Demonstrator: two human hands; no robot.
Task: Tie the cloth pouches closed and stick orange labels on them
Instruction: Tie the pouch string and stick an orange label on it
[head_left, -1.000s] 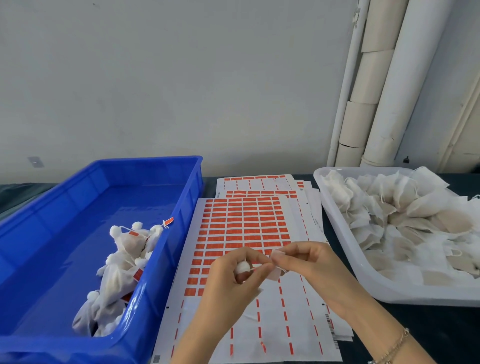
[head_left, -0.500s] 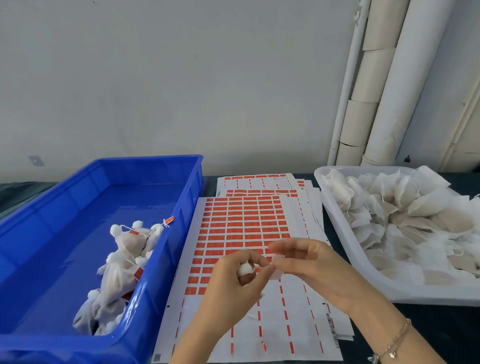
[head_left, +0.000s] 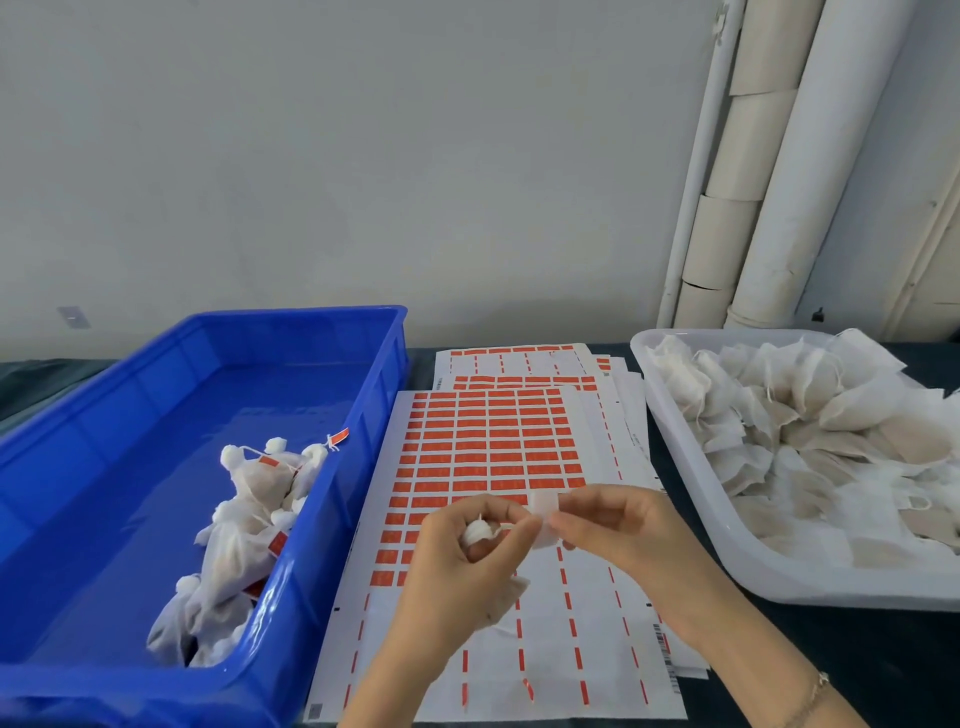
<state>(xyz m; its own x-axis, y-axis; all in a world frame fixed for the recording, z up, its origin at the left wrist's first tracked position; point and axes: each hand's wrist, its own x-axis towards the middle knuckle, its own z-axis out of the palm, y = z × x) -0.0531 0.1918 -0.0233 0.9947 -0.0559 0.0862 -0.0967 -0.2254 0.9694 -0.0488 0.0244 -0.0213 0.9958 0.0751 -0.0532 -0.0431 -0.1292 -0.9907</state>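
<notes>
Lower centre, over the label sheet (head_left: 483, 457), your left hand (head_left: 467, 566) clasps a gathered pouch (head_left: 477, 531) while your right hand (head_left: 618, 525) pinches a pale tab (head_left: 544, 519) beside its string (head_left: 503, 527); keep the string taut, press squarely.

Your right hand (head_left: 618, 525) eases slightly away from the pouch (head_left: 475, 531) in your left hand (head_left: 462, 571), baring more thread (head_left: 503, 526) and pale tab (head_left: 545, 517).

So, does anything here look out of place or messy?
Nothing much. The label sheets are fanned out unevenly, and one orange tag strays from the pouch pile up against the blue bin wall.
</notes>
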